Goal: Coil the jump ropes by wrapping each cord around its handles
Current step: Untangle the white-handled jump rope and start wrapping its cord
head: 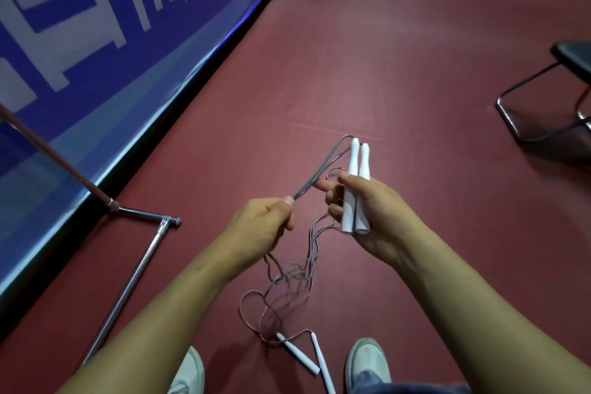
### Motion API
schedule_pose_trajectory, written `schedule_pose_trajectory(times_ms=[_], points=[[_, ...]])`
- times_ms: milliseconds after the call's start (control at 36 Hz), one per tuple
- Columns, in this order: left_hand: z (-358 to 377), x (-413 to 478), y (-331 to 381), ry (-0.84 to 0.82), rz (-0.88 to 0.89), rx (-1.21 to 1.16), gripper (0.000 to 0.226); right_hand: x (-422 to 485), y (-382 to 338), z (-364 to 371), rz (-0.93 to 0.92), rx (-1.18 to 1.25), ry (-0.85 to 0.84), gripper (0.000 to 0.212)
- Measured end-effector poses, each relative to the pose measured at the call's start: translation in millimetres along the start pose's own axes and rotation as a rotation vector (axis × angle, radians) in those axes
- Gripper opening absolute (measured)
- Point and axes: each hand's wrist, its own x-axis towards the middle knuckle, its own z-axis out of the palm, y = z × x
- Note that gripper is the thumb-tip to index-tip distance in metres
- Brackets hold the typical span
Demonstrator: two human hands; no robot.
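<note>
Closest to the camera are two shoes (367,361) on the red floor (415,73). Between them lies a second jump rope (307,358), with its two white handles near each other and not held by anybody.

Higher up, the right hand (380,214) grips a pair of white handles (355,189) side by side. Its fingers are curled around them and one finger is stretched out toward the cord (319,169). The left hand (265,224) pinches this thin grey cord between the thumb and the curled fingers and pulls it tight from the top of the handles.

I see no turn of cord around the held handles, so I think the wrapping of the first rope is only beginning. The rest of the cord hangs down into a loose heap (287,294) on the floor. I cannot tell which strands there belong to which rope. The second rope is still to be done completely.
</note>
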Motion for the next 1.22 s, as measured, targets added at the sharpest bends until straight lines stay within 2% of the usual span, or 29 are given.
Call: schedule_pose_trajectory(times_ms=[56, 139, 278, 361, 417, 500, 639, 833, 1000, 1111, 1167, 1222], points=[[1, 0, 0, -0.036, -0.006, -0.047, 0.047, -1, -1, -2, 0.012, 0.003, -0.016, 0.026], [6, -2, 3, -0.142, -0.011, -0.07, 0.049, -6, -4, -1, 0.017, 0.038, -0.103, 0.03], [13, -2, 3, -0.245, -0.016, -0.032, 0.051, -11, -6, 9, -0.043, 0.006, -0.06, 0.025], [14, -1, 7, -0.228, -0.017, -0.042, 0.048, -9, -4, 8, -0.099, -0.095, 0.018, 0.03], [16, -1, 9, -0.204, -0.011, -0.042, 0.044, -8, -4, 8, -0.12, -0.105, 0.063, 0.026], [18, -3, 11, -0.217, 0.01, -0.03, 0.037, -6, -5, 8, -0.127, -0.083, 0.11, 0.015], [19, -8, 15, -0.273, 0.054, 0.123, 0.032, -2, -2, 14, -0.105, 0.006, 0.173, 0.018], [13, -11, 19, -0.214, 0.079, 0.181, 0.033, -8, -5, 9, -0.116, -0.186, 0.108, 0.026], [5, -10, 18, -0.261, 0.001, 0.165, 0.016, -14, -13, 13, -0.112, 0.006, 0.082, 0.017], [-5, -5, 7, -0.241, -0.037, 0.331, 0.014, -21, -20, 17, -0.079, 0.082, -0.013, 0.02], [-15, -1, -7, -0.25, -0.037, 0.553, 0.012, -24, -28, 14, -0.034, 0.141, -0.016, 0.022], [-26, 2, -24, -0.245, -0.081, 0.746, 0.023, -27, -40, 8, -0.003, 0.15, -0.005, 0.024]])
